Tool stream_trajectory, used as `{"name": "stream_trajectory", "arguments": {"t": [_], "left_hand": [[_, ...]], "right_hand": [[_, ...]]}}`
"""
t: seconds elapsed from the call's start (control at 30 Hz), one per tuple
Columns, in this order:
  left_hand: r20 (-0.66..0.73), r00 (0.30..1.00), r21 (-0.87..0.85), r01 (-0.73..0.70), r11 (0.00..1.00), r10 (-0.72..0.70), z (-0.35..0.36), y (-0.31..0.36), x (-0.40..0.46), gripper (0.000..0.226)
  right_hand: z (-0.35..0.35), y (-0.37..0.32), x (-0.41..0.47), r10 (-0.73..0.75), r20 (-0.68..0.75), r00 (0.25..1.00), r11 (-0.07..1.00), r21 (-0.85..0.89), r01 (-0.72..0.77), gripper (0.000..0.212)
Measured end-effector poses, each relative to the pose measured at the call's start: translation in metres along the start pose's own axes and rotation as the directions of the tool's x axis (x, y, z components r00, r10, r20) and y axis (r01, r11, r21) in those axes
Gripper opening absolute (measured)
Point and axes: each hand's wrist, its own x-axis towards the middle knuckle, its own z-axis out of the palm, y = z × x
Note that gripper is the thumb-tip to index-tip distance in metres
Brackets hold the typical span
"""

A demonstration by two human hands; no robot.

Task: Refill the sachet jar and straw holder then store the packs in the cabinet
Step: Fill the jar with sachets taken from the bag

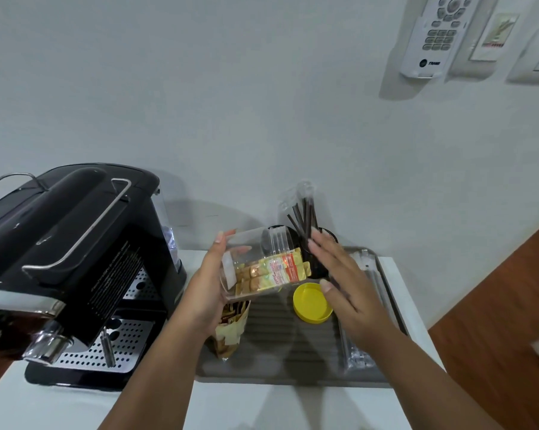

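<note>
My left hand [207,282] grips a clear plastic sachet jar [255,259], tipped on its side above the tray with its mouth toward the right. Yellow and orange sachets [277,270] stick out of the mouth. Just right of the jar my right hand [339,271] hovers with fingers spread, holding nothing. The jar's yellow lid [311,302] lies upside down on the grey ribbed tray [277,346]. An opened sachet pack [231,330] lies under my left wrist. Behind my right hand a black straw holder [316,268] holds dark straws [305,218].
A black espresso machine [75,259] fills the left of the white counter [262,405]. A clear pack of straws [364,336] lies along the tray's right side. The wall close behind carries a remote holder [436,35] and switches. Wooden floor shows to the right.
</note>
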Motion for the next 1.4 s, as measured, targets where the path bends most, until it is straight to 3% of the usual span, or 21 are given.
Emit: {"name": "stream_trajectory", "arguments": {"t": [0.17,0.33,0.43,0.5,0.6,0.67,0.77,0.9,1.03,1.17,1.4], "left_hand": [[-0.023,1.0,-0.007,-0.017,1.0,0.017,0.0,0.0,0.0,0.066],[-0.029,0.999,-0.018,-0.02,1.0,0.019,-0.005,0.002,-0.001,0.065],[-0.047,0.999,-0.027,-0.02,0.999,0.019,-0.009,0.004,-0.003,0.065],[-0.084,0.996,-0.052,-0.028,0.998,0.024,-0.014,0.008,-0.004,0.065],[-0.158,0.987,-0.103,-0.059,0.993,0.043,-0.026,0.013,-0.003,0.059],[-0.199,0.979,-0.117,-0.076,0.99,0.052,-0.035,0.016,-0.004,0.059],[-0.23,0.97,-0.087,-0.095,0.992,0.073,-0.042,0.019,-0.004,0.063],[-0.242,0.967,-0.065,-0.099,0.993,0.081,-0.049,0.018,-0.002,0.062],[-0.262,0.964,-0.054,-0.066,0.996,0.05,-0.054,0.014,-0.001,0.062],[-0.287,0.957,-0.094,-0.065,0.993,0.036,-0.055,0.009,0.0,0.057],[-0.282,0.959,-0.1,-0.046,0.994,0.016,-0.046,-0.005,0.005,0.043]], "right_hand": [[0.03,-0.013,-0.011,0.076,0.108,0.991,0.994,0.065,-0.083,0.085],[0.039,-0.017,-0.01,0.097,0.051,0.994,0.986,0.13,-0.103,0.087],[0.04,-0.017,-0.008,0.074,0.104,0.992,0.985,0.145,-0.089,0.088],[0.041,-0.014,-0.006,0.11,0.086,0.99,0.972,0.198,-0.125,0.082],[0.046,0.001,0.007,0.277,0.002,0.961,0.939,0.211,-0.271,0.059],[0.054,0.013,0.023,0.371,0.06,0.927,0.92,0.11,-0.375,0.042],[0.071,0.018,0.047,0.546,0.219,0.809,0.831,-0.017,-0.557,0.019],[0.099,0.016,0.061,0.649,0.327,0.687,0.761,-0.278,-0.586,0.042],[0.11,0.018,0.063,0.647,0.287,0.707,0.749,-0.413,-0.518,0.033],[0.104,0.021,0.057,0.618,0.24,0.748,0.768,-0.389,-0.509,0.019],[0.063,0.043,0.037,0.672,0.19,0.716,0.727,-0.355,-0.588,0.019]]}}
